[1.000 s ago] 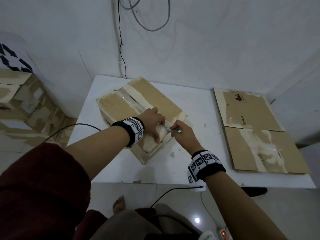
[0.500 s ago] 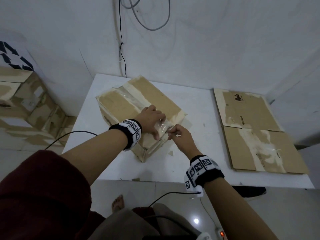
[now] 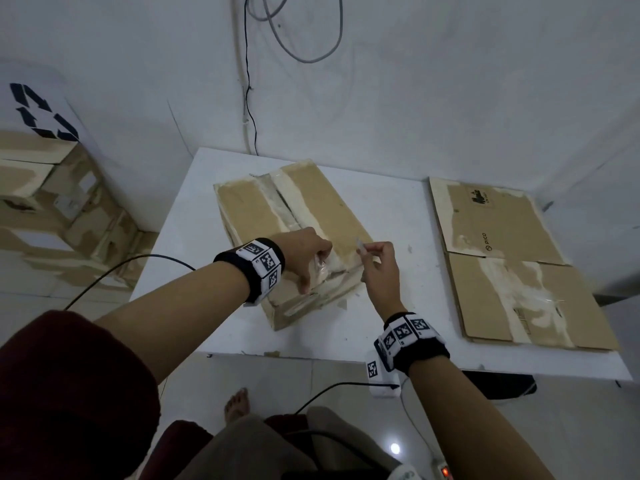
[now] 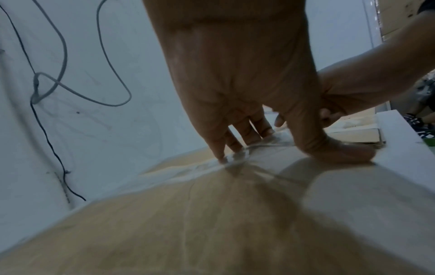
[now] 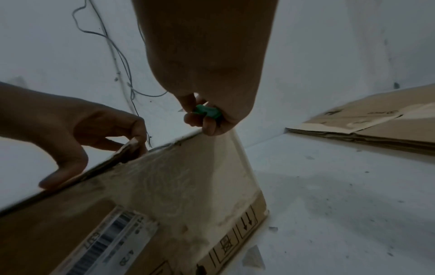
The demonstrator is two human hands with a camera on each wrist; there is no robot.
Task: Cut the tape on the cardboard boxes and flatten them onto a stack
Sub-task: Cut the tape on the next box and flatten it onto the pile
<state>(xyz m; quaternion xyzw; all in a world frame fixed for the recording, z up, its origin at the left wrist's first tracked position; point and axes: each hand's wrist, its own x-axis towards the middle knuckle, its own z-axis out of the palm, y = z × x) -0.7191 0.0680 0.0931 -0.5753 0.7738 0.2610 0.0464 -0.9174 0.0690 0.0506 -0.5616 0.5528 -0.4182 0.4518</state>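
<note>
Pinching a green cutter (image 5: 208, 111), the right hand (image 3: 379, 268) hovers just beside the left hand (image 3: 304, 251), whose fingers (image 4: 244, 130) grip the cardboard box (image 3: 242, 209) at its near edge; the tape seam (image 3: 273, 199) runs straight beyond them.

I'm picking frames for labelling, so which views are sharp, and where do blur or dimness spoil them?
Head view: dim but sharp, with a glare spot on the floor. Left wrist view: the cardboard box blurs near the lens. Right wrist view: darkest, the right hand in shadow, yet the green cutter reads clearly.
</note>
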